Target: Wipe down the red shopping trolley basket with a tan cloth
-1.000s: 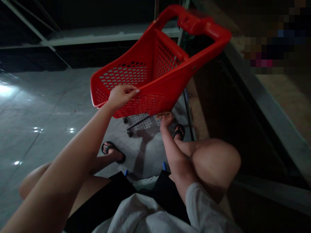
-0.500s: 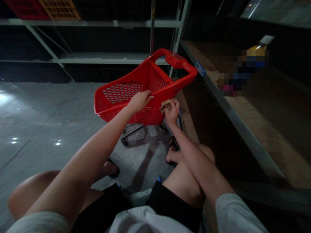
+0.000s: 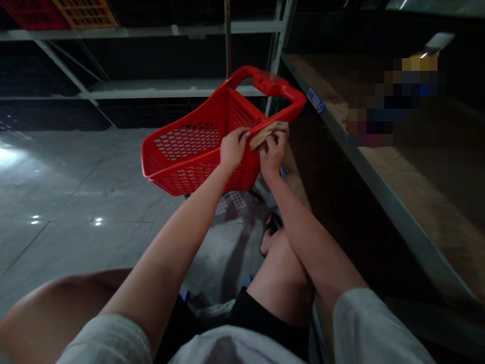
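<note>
A red plastic shopping cart (image 3: 189, 174) with perforated sides stands in front of me, its handle toward the upper right. My left hand (image 3: 234, 147) grips the cart's near upper rim, fingers bent over the edge. Close to its right, my right hand (image 3: 273, 151) is closed on a tan cloth (image 3: 269, 134), pressed against the outside of the rim just below the handle. The cloth is crumpled and stretches along the rim. Part of the cart's near side is hidden behind my hands and forearms.
A metal rack (image 3: 151, 31) with red and yellow crates (image 3: 87, 12) stands behind the cart. On the right runs a wooden shelf (image 3: 409, 177) with a metal edge and a blue label (image 3: 316, 101); blurred items lie on it. Grey floor (image 3: 68, 192) spreads to the left.
My left hand has slid right along the rim. My right hand has carried the cloth up toward the handle, where it is spread out more. The cart has shifted slightly left in view.
</note>
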The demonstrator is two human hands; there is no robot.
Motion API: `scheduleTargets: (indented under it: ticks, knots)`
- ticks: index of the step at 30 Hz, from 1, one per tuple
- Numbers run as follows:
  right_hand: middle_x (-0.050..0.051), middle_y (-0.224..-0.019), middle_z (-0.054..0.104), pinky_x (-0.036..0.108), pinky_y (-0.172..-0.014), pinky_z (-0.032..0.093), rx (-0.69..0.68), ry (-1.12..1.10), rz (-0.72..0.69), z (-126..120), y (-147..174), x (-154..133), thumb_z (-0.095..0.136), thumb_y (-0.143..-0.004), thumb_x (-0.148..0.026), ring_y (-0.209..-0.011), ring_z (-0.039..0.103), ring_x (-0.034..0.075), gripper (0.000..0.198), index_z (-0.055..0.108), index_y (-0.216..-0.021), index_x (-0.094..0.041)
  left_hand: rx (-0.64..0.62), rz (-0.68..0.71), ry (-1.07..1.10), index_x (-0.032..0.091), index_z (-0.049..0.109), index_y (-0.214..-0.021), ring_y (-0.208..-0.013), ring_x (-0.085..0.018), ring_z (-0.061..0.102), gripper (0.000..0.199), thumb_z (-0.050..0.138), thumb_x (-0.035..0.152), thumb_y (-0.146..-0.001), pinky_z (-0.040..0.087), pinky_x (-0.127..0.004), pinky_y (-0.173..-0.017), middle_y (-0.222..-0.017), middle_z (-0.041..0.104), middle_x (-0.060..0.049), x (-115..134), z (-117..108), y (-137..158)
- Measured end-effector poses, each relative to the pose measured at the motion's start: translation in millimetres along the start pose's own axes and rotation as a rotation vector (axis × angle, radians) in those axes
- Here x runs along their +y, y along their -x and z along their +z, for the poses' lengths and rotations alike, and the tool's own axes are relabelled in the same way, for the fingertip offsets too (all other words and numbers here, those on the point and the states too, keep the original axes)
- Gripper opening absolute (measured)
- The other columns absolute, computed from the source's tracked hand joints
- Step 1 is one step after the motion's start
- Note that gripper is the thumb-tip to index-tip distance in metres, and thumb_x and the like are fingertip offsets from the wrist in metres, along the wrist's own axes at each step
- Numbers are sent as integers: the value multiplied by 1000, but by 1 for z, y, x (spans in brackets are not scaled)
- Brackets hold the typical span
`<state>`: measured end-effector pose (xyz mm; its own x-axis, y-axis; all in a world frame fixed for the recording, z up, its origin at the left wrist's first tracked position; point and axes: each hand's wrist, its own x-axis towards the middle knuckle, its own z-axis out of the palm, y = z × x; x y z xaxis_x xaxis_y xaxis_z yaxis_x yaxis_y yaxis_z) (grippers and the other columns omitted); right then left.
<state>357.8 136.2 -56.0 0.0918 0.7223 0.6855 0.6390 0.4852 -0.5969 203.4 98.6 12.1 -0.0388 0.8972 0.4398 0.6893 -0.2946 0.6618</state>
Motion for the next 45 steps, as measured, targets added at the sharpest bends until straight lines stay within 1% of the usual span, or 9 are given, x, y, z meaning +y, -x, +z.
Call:
scheduleTargets:
  ticks: [6, 11, 15, 21, 29, 34, 38, 42, 45]
  knots:
    - [11, -123, 64, 41, -114, 53, -354, 41, 222, 8, 117, 9, 54, -85, -4, -118, 63, 24, 27, 71, -95, -22, 13, 35, 56, 22, 79, -119, -120, -22, 74, 25, 58, 33, -112, 53, -29, -110, -124, 82, -7, -10, -6, 6]
    - [12, -102, 67, 42, -97, 59, -294, 59, 457, 7, 158, 4, 51, -75, -5, -99, 66, 25, 21, 63, -80, -21, -16, 49, 63, 20, 79, -115, -113, -21, 75, 23, 58, 30, -111, 55, -29, -104, -119, 83, -6, -4, -24, 28]
    - [12, -101, 68, 44, -98, 58, -168, 51, 473, -2, 123, -12, 49, -77, -7, -101, 67, 26, 23, 63, -87, -21, -9, 12, 80, 21, 78, -108, -107, -20, 75, 18, 61, 26, -108, 54, -27, -98, -113, 84, -4, -4, -40, 40]
    - [15, -122, 62, 43, -109, 54, 156, -59, 264, -25, 68, -45, 52, -87, -11, -119, 65, 27, 25, 65, -106, -20, -45, -32, 132, 20, 72, -95, -99, -18, 71, 13, 66, 26, -104, 51, -26, -92, -102, 82, -1, -13, -55, 40]
    - [13, -103, 68, 45, -94, 58, -111, 56, 343, -20, 132, -84, 53, -76, -3, -98, 67, 28, 28, 67, -96, -18, -191, 11, -43, 22, 65, -97, -93, -21, 71, 26, 48, 32, -114, 48, -29, -87, -97, 76, -6, -21, -69, 37]
    - [15, -133, 73, 50, -116, 45, -177, 111, -6, -68, 86, -117, 61, -92, -11, -129, 61, 31, 24, 75, -108, -22, -400, 39, -358, 22, 67, -119, -108, -27, 76, 34, 36, 36, -117, 53, -33, -94, -112, 80, -12, -12, -98, 35]
    - [14, -145, 70, 60, -122, 30, -231, 358, -248, -105, 36, -144, 60, -100, -20, -146, 46, 38, 28, 75, -124, -23, -476, 56, -493, 19, 74, -119, -122, -31, 75, 33, 48, 38, -114, 55, -40, -107, -124, 80, -16, 4, -122, 31]
    - [20, -140, 69, 64, -121, 28, -349, 364, -285, -108, 28, -167, 61, -100, -24, -132, 54, 40, 33, 73, -129, -17, -275, 176, -177, 17, 73, -135, -140, -26, 67, 36, 47, 29, -113, 47, -40, -123, -146, 73, -16, 29, -111, 37]
    - [23, -137, 70, 63, -120, 30, -415, 379, -299, -103, 38, -180, 62, -97, -19, -125, 56, 41, 40, 69, -136, -13, -217, 91, 144, 16, 67, -148, -147, -17, 62, 44, 38, 25, -116, 42, -32, -128, -156, 67, -13, 46, -91, 49]
